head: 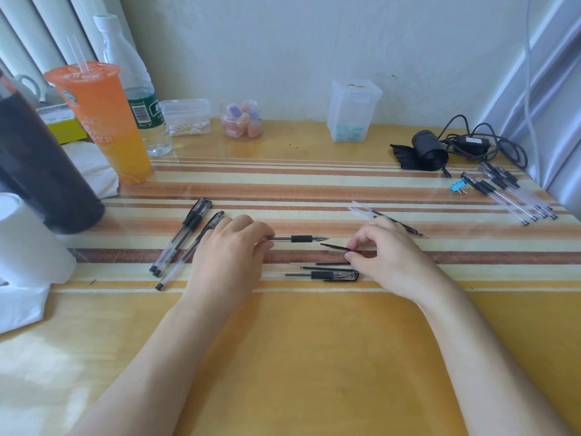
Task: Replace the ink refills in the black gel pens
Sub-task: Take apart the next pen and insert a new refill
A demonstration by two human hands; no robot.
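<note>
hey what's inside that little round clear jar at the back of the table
The jar holds small pink, orange and purple pieces piled together, possibly erasers or sweets; too blurred to say which. Whatever lies beneath the pile is covered.

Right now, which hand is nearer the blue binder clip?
Right. The right hand lies below and left of the blue binder clip, pinching a pen cap. The left hand, holding a pen, is farther left.
</note>
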